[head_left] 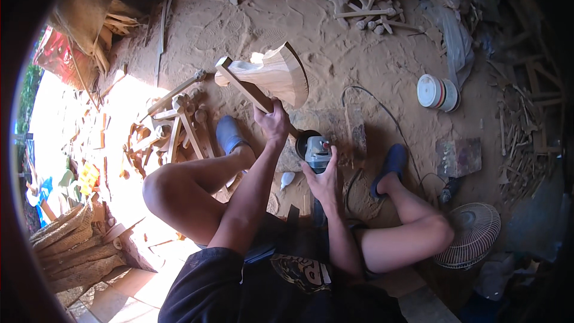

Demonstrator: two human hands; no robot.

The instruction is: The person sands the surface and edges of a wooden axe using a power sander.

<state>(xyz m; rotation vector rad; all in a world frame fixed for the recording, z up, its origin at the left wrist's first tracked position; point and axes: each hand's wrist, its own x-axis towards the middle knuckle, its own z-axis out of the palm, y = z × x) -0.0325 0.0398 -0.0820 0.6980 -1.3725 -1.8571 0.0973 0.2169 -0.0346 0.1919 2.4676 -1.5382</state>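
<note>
Bare knees bent either side, near. Left hand (272, 121) clamped round carved wooden piece (269, 78), propped on far sawdust. Right hand (321, 178) wrapped on angle grinder (312, 146) just beside. Risks: disc kicking toward fingers, cord (382, 113) snagging, piece twisting loose.

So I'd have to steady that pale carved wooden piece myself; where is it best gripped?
Grip the straight square bar of the pale carved wooden piece, from its near end, where the left hand holds it; the flared carved body is too broad.
</note>
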